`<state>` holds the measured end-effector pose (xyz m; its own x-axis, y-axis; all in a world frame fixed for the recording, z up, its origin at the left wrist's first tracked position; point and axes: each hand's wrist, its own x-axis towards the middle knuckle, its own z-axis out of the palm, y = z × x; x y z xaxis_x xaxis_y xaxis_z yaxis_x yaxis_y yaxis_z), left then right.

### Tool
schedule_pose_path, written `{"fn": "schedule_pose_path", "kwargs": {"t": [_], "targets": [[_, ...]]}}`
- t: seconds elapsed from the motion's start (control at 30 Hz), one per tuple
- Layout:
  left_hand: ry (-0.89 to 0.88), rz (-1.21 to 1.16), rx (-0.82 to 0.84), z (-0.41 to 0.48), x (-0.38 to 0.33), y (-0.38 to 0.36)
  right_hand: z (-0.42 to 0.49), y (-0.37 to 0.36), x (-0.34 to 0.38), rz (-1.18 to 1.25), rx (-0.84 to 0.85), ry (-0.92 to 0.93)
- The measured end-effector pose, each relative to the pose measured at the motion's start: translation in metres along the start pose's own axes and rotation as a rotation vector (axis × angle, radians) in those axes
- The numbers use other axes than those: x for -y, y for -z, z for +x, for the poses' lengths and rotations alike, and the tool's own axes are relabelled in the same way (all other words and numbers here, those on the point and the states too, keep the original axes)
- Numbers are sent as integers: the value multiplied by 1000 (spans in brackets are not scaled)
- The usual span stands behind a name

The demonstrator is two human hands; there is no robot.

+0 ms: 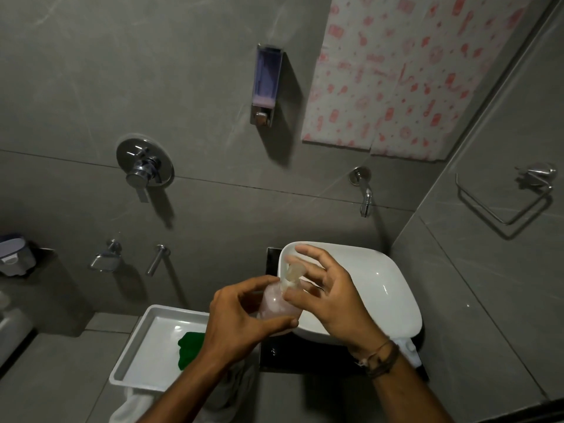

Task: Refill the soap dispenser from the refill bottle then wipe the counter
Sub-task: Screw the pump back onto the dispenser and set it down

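Left hand (241, 319) grips the body of the clear pump bottle (276, 303) of pinkish soap, held just over the near-left rim of the white wash basin (366, 279). Right hand (329, 294) pinches the bottle's pump neck, other fingers spread loose. Wall soap dispenser (267, 83) hangs well above the basin, white tray (146, 337) holding a green cloth (190, 349) sits left of it, and black counter (305, 355) lies under it.

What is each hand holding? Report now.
Left hand: grips the pump bottle.
Right hand: pinches its pump top.
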<state>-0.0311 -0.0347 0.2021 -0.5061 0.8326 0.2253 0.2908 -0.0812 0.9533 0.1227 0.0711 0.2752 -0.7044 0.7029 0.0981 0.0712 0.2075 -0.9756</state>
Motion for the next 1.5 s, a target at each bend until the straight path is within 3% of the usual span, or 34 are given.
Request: {"fn": "schedule_pose_path", "kwargs": {"t": [0.07,0.2,0.27,0.37,0.4,0.57,0.6,0.73,0.77,1.17,1.3,1.5], "targets": [[-16,0,4,1,0,1,0,3,0,-3,10,22],[-14,0,6,1,2,-2,1,-9,-3,-181,-300,119],[-18,-10,-2,1,2,-2,2,-4,-3,-186,-226,96],[-28,-11,14,1,0,-1,1,8,0,-64,49,32],[-29,-9,16,1,0,-1,0,7,-1,-67,41,52],[-42,0,24,1,-1,-4,-2,-17,-3,-204,-344,159],[-51,4,25,1,-1,-4,-2,-16,-3,-217,-326,154],[-47,-5,21,1,1,-2,0,5,2,-14,92,18],[-51,-4,17,1,1,-1,0,8,2,-2,114,11],[-36,-10,5,2,7,-3,-10,-18,20,-442,-502,254],[-59,-9,10,4,8,-5,-6,-22,28,-546,-560,231],[-78,-22,17,4,9,-5,-5,-14,25,-532,-506,178]]}}
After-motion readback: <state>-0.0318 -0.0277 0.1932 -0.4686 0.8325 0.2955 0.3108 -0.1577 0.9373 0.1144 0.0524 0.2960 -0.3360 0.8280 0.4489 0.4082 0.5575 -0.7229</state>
